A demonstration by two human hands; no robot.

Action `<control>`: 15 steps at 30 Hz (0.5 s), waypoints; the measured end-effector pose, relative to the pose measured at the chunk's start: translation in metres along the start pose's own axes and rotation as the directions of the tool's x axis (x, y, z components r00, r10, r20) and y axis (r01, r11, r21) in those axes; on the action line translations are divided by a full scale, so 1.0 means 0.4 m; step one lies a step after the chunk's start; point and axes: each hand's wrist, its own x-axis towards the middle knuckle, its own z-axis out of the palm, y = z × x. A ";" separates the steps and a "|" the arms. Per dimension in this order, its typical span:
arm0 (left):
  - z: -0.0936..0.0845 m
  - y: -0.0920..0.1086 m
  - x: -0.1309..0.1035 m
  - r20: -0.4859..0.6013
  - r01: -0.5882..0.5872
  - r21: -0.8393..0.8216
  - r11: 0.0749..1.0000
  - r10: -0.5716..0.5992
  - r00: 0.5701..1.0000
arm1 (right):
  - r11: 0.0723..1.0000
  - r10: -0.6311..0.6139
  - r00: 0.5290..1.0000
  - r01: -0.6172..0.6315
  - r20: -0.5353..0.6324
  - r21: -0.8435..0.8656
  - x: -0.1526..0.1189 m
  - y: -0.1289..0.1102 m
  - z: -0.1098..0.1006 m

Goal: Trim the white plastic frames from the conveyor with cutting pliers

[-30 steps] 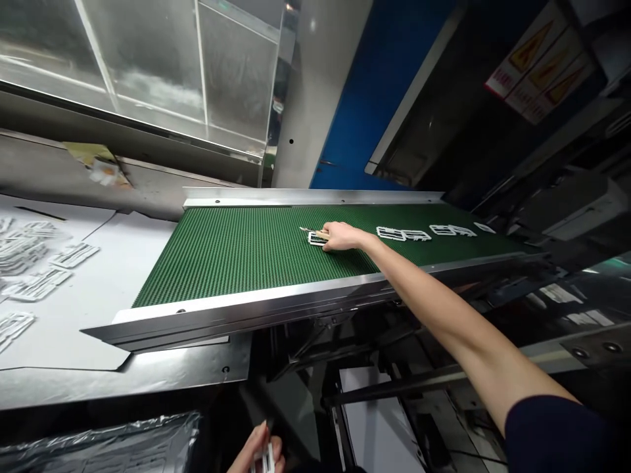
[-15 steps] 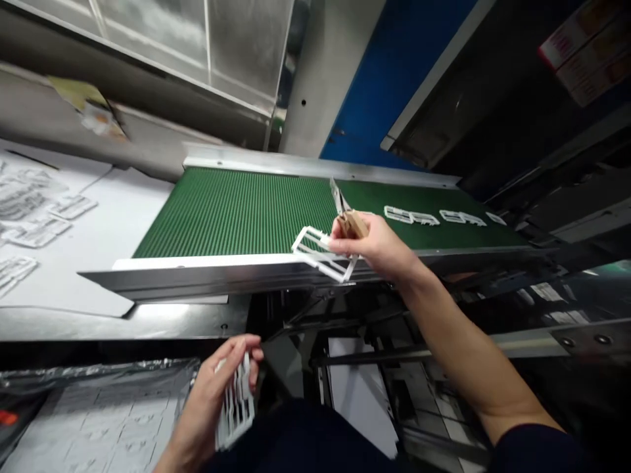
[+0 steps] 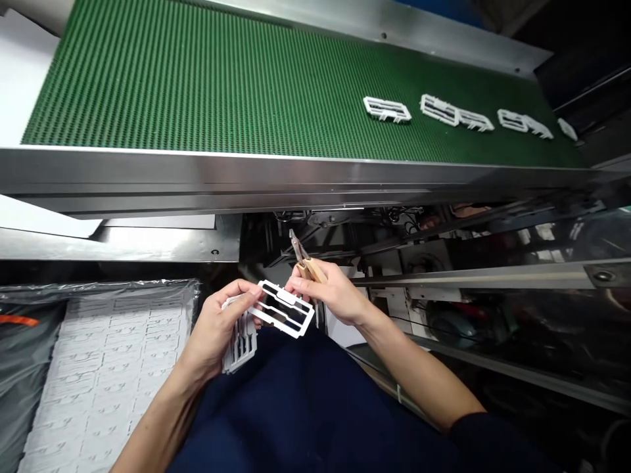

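Observation:
My left hand (image 3: 217, 325) is closed around a stack of white plastic frames (image 3: 240, 345), held low in front of my body. Its thumb and fingertips also pinch the left end of a single white slotted frame (image 3: 284, 309). My right hand (image 3: 335, 292) grips nippers (image 3: 306, 261) with tan handles, their jaws pointing up and away from me. The right fingertips are at the upper edge of that single frame; whether they still grip it I cannot tell.
A green ribbed conveyor belt (image 3: 207, 85) with a metal side rail (image 3: 276, 174) runs across ahead. Several white frames (image 3: 387, 110) lie on its right part. At lower left, a black-lined box (image 3: 29, 368) holds rows of white pieces (image 3: 113, 368). Metal bars (image 3: 517, 277) cross at right.
My right hand has come from the belt's near edge down toward my left hand, bringing the nippers and a white frame. My left hand now pinches that frame too. The view has tilted downward.

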 end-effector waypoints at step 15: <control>0.011 -0.012 0.005 -0.004 -0.017 0.261 0.965 0.019 1.000 | 0.942 0.052 0.998 -0.055 -0.018 -0.330 -0.008 0.019 -0.019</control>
